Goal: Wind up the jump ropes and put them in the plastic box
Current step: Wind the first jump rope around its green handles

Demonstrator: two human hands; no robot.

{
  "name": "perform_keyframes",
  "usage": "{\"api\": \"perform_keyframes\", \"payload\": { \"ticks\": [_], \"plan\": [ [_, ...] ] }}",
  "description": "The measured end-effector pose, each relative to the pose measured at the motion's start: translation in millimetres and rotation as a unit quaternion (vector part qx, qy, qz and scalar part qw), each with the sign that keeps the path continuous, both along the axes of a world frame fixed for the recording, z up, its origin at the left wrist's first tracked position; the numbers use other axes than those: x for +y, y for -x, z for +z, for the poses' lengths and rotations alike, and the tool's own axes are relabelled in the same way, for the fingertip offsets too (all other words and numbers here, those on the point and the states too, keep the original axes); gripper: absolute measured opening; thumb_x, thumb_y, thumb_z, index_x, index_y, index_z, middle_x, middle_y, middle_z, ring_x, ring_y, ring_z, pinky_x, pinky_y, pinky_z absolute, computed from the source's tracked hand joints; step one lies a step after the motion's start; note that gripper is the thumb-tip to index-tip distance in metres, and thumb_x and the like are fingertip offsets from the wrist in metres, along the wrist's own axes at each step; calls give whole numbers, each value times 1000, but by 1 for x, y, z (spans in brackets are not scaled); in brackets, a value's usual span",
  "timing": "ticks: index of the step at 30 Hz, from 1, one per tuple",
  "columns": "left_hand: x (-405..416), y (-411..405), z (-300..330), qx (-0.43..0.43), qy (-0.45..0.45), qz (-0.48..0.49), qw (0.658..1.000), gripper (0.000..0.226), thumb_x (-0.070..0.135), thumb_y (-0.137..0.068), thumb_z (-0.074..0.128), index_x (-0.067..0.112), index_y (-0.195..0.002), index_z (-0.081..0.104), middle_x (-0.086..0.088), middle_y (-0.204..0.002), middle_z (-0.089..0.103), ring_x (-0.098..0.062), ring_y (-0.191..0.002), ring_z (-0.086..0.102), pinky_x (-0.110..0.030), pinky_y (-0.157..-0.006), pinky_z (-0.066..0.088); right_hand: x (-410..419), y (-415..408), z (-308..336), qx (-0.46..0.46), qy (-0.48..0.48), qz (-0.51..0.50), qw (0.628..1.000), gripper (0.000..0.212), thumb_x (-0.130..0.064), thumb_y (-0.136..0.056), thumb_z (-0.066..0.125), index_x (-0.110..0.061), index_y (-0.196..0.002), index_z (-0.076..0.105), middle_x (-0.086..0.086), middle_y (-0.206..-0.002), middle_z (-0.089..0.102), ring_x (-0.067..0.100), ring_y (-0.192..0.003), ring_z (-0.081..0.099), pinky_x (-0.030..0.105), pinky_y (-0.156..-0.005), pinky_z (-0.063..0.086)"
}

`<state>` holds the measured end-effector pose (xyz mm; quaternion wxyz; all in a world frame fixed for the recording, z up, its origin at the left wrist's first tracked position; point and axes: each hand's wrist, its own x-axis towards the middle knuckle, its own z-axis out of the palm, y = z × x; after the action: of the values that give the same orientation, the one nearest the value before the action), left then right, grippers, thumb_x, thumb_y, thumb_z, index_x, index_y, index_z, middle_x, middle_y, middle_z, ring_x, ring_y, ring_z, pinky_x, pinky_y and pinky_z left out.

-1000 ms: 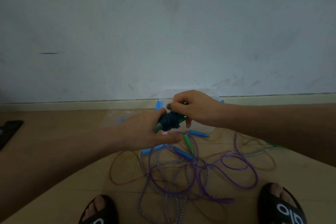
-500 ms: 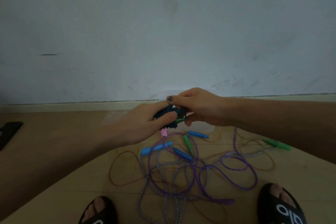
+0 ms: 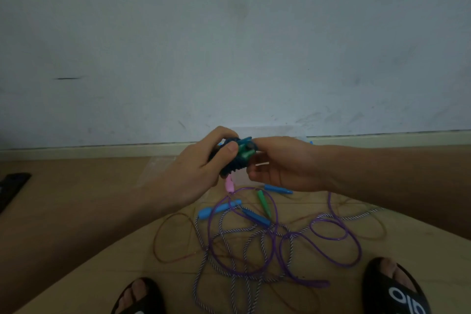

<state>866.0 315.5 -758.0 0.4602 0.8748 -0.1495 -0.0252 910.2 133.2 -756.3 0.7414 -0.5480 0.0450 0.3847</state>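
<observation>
Bundle turned btwn hands since, plastic box mostly hidden.

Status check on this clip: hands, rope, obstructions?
Left hand and right hand both grip wound dark blue rope bundle. Not yet boxed. Purple rope and striped rope tangled loose on floor.

The view was dim and bluish, without glare. Detail was soft. The skirting bowed slightly from wide-angle distortion.
</observation>
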Motion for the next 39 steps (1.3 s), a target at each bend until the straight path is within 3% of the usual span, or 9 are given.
{"api": "perform_keyframes", "payload": {
  "ticks": [3,5,9,14,21,25,28,34,39],
  "plan": [
    [-1,-1,5,15,-6,8,1000,24,45,-102,37,33,-117,52,-14,-72,60,-32,-60,50,-38,-55,43,1,2,0,-14,28,12,999,13,-11,-96,53,-3,-97,63,9,-81,54,13,-59,53,21,-53,52],
    [-1,0,8,22,-28,1,999,25,46,-102,36,38,-118,52,-9,-72,62,-34,-64,53,-33,-56,45,0,3,1,-21,51,12,998,14,-11,-97,52,-3,-98,63,9,-80,54,12,-55,54,21,-52,52],
    [-1,-1,6,23,-59,-16,998,24,46,-102,35,37,-114,54,-3,-73,64,-32,-68,57,-38,-57,47,-6,1,5,-8,69,15,997,21,-9,-98,49,2,-109,63,13,-84,56,14,-54,59,22,-53,53],
    [6,-3,-1,13,-74,-1,997,21,43,-103,36,36,-108,55,5,-70,63,-4,-58,54,-26,-58,44,-7,1,9,-12,82,33,996,24,-7,-97,48,3,-114,62,14,-85,59,15,-58,62,23,-57,56],
    [7,-6,-2,3,-79,6,997,23,44,-103,35,35,-107,56,-3,-74,65,-13,-65,58,-33,-59,47,-7,1,11,1,52,11,999,24,-9,-96,51,4,-111,64,21,-95,69,24,-77,69,30,-70,59],
    [7,-7,-3,-5,-83,12,997,23,44,-103,35,35,-107,55,-2,-75,65,-8,-64,58,-27,-58,47,-9,0,14,-8,45,14,999,20,-11,-94,51,3,-103,64,24,-95,72,28,-85,71,33,-81,59],
    [7,-7,-3,-6,-75,20,997,21,44,-103,36,35,-107,55,-2,-75,65,-11,-64,58,-34,-60,48,-11,-1,16,-34,50,22,998,21,-13,-91,55,1,-103,65,23,-101,72,26,-90,70,33,-87,57],
    [3,-4,0,2,-45,22,999,24,44,-103,36,31,-106,56,-6,-75,64,-32,-68,57,-46,-57,49,-8,-3,9,-145,104,5,984,20,-13,-91,65,3,-101,68,15,-91,69,17,-80,66,22,-69,55],
    [0,-7,2,-3,-29,41,999,24,44,-103,36,30,-104,55,-10,-74,62,-36,-68,56,-42,-53,47,-7,-5,7,-212,130,-29,968,20,-10,-92,64,7,-101,70,16,-86,69,14,-73,65,20,-66,54]
  ]
}}
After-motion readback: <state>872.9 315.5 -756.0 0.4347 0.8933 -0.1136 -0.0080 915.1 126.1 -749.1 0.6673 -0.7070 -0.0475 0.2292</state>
